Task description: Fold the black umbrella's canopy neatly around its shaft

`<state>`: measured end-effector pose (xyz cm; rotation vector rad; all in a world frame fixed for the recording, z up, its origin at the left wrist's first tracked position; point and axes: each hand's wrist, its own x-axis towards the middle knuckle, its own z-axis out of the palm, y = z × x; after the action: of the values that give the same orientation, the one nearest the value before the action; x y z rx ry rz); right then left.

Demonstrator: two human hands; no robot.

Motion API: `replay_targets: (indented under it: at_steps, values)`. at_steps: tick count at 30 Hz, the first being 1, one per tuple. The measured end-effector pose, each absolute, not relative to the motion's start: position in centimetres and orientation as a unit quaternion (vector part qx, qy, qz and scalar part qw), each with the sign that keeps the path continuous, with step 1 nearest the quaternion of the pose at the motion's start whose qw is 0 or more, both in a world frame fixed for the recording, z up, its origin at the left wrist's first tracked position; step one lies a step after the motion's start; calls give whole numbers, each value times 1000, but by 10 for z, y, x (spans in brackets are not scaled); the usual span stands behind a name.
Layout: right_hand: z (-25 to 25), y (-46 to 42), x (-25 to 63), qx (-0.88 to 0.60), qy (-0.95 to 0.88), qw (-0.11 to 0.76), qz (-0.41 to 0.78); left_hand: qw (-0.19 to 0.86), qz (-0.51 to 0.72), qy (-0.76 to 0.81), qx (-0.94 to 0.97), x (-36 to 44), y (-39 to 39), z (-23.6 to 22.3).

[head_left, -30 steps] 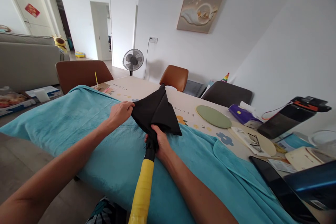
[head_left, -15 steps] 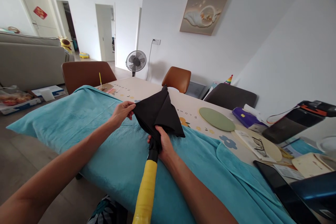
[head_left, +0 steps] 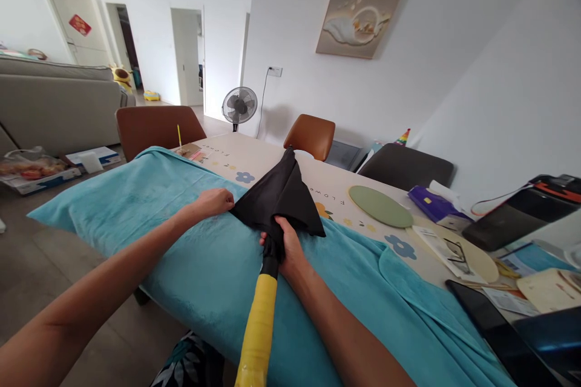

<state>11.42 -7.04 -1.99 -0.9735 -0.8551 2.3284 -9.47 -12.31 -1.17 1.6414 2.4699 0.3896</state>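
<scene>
A black umbrella (head_left: pixel 281 196) with a yellow handle (head_left: pixel 258 329) lies on a turquoise blanket (head_left: pixel 195 254) spread over the table. My right hand (head_left: pixel 288 245) is closed around the gathered fabric just above the handle. My left hand (head_left: pixel 212 202) pinches the left edge of the black canopy and holds it out sideways, low against the blanket. The umbrella's tip points away from me toward the far chairs.
A green placemat (head_left: pixel 380 206), purple tissue pack (head_left: pixel 431 204), glasses on papers (head_left: pixel 447 248) and dark devices (head_left: pixel 512 217) lie on the table's right side. Brown chairs (head_left: pixel 157 128) stand behind the table, a fan (head_left: pixel 239 106) and sofa (head_left: pixel 54 103) beyond.
My left hand has drawn the canopy edge down toward the blanket. The view has shifted slightly; my right hand keeps its grip.
</scene>
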Motion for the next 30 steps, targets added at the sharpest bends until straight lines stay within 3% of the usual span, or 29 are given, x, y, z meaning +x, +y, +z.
replay_targets:
  at_steps: [5, 11, 15, 19, 22, 26, 30]
  values:
    - [-20, -71, 114, -349, -305, 236, 854, 3, 212, 837, 505, -85, -110, -7]
    - [-18, -71, 114, -363, -303, 230, 850, 122, 238, 832, 487, -81, -92, -25]
    - [-19, -70, 114, -360, -295, 234, 854, 135, 372, 800, 451, -77, -95, -22]
    - [-22, -69, 113, -346, -292, 249, 856, 353, 578, 639, 363, -64, -97, 2]
    - [-23, -69, 113, -343, -297, 241, 858, 505, 651, 486, 292, -53, -89, 21]
    - [-21, -69, 115, -336, -303, 241, 859, 575, 696, 310, 300, -45, -69, 21]
    - [-21, -68, 116, -318, -302, 229, 869, 559, 697, 351, 280, -41, -52, -9]
